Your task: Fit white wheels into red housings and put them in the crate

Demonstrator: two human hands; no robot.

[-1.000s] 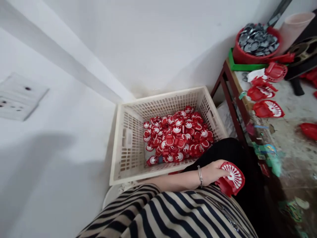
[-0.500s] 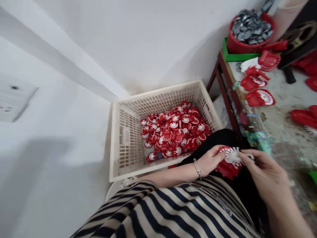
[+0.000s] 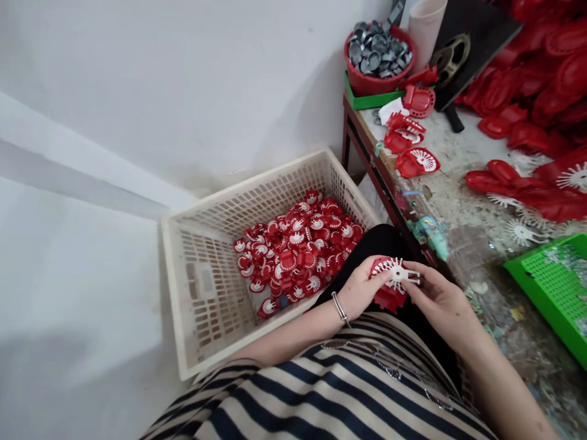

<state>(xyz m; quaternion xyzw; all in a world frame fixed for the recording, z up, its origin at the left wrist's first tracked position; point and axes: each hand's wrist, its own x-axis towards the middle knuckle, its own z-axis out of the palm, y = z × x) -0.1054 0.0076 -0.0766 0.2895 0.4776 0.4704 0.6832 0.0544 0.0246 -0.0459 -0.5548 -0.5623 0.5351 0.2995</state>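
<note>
My left hand (image 3: 360, 287), with a bracelet at its wrist, is closed on a red plastic shell (image 3: 389, 299) above my lap. A white toothed plastic piece (image 3: 398, 273), with thin prongs fanning round a small hole, lies against the shell's face. My left thumb presses on its edge. My right hand (image 3: 435, 299) pinches the same white piece near its two longer legs, on the right side. The fingers hide part of where the shell and the white piece meet.
A cream plastic crate (image 3: 172, 293) on the left holds many red-and-white assemblies (image 3: 298, 244). On the worktable (image 3: 458, 244) are a red tub (image 3: 367, 82) of grey metal parts, several red shells (image 3: 417, 162), loose white pieces (image 3: 520, 232) and a green tray (image 3: 541, 287).
The camera view has swung right, so more of the worktable shows. Both hands still hold the shell and white piece; the right fingers now sit lower around the white legs.
</note>
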